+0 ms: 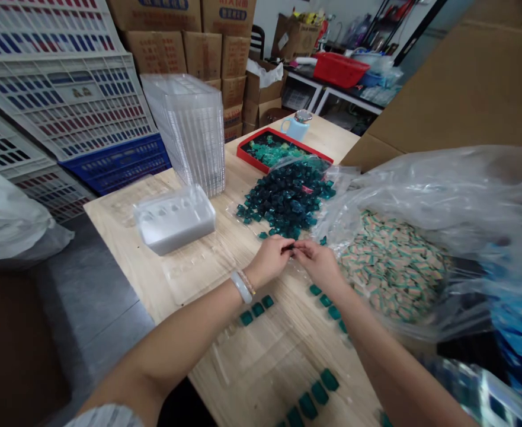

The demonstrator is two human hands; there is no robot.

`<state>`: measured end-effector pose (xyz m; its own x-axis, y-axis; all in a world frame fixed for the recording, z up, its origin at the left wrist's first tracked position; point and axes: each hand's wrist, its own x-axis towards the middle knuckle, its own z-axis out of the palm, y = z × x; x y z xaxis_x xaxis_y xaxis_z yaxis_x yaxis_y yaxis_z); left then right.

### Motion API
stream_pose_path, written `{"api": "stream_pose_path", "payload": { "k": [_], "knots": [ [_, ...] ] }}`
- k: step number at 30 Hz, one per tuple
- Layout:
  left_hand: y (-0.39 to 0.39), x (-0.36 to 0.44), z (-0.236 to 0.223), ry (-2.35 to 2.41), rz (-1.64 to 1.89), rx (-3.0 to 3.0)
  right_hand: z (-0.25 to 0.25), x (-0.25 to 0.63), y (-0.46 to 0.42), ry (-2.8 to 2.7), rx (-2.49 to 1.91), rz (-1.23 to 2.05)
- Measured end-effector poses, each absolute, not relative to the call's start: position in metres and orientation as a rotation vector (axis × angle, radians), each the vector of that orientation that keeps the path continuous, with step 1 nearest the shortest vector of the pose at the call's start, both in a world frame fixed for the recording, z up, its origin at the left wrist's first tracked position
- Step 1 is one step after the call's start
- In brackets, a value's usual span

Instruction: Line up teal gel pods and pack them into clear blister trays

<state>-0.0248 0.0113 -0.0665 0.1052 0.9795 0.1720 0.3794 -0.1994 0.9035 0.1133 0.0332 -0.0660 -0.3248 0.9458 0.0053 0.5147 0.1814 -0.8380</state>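
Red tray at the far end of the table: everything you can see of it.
The red tray, plastic by its look, is shallow and rectangular with a raised rim, lying flat on the pale wooden table. It holds a loose layer of teal pieces. A clear plastic bag of darker pieces lies against its near right edge, partly over it. A light blue mug stands just beyond its far rim; whether they touch cannot be told.
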Motion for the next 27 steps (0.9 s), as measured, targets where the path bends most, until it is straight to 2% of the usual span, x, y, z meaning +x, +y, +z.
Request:
{"api": "stream_pose_path", "payload": {
  "k": [6,12,19,27],
  "knots": [
    [-0.005,-0.026,-0.063,1.464,1.104,1.792,-0.060,0.099,0.022,-1.927,-1.411,0.952],
    [-0.018,-0.031,-0.067,1.435,1.063,1.894,-0.068,0.087,0.004,-1.492,-1.371,1.293],
    [-0.026,-0.033,-0.054,1.419,1.025,1.908,-0.054,0.097,0.000,-1.423,-1.294,1.500],
    [-0.022,-0.020,-0.058,1.358,1.191,1.416,-0.064,0.099,-0.006,-1.513,-1.381,1.243]
  ]
}}
